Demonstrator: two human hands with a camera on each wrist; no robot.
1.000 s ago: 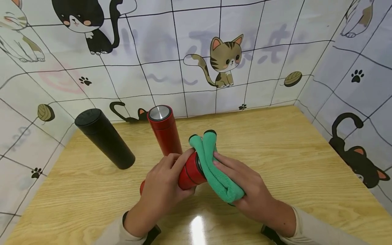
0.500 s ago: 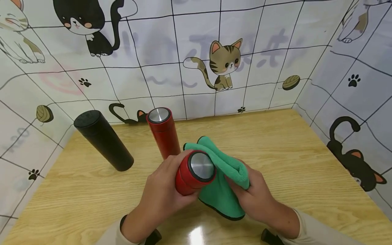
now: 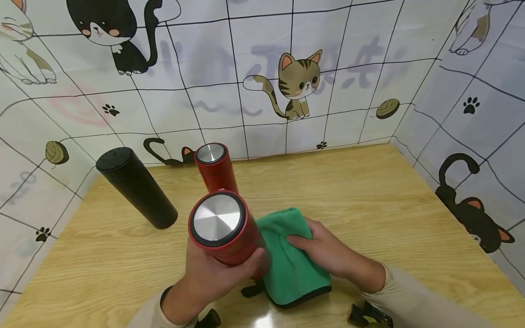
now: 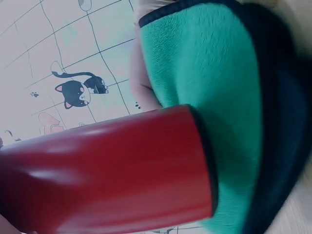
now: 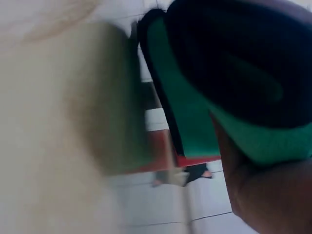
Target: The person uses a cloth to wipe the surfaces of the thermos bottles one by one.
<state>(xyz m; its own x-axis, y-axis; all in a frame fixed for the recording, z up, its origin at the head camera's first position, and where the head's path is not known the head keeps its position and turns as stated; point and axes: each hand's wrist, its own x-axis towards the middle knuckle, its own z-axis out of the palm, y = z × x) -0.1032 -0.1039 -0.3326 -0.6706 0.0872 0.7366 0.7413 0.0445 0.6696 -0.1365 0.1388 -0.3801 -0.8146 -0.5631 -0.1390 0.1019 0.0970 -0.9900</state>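
My left hand [image 3: 207, 278] grips a red thermos [image 3: 246, 237] around its body and holds it up, with the silver disc on its top facing the head camera. My right hand [image 3: 330, 250] holds a folded green cloth [image 3: 285, 259] with black edging, its thumb on top of the fabric. The cloth lies beside the lower part of the thermos; in the left wrist view the green cloth [image 4: 209, 73] is right at the thermos's dark-rimmed end. Whether they press together there I cannot tell. Part of the left fingers is hidden behind the thermos.
A second red thermos [image 3: 217, 171] stands behind the held one, partly covered by it. To the left stands a black thermos [image 3: 137, 187]. A white wall covering [image 3: 262, 105] with cartoon cats borders the wooden table [image 3: 361, 200].
The left hand has turned the red thermos more upright and raised it, moving it left. The cloth has come off its top and opened out lower beside it in the right hand.
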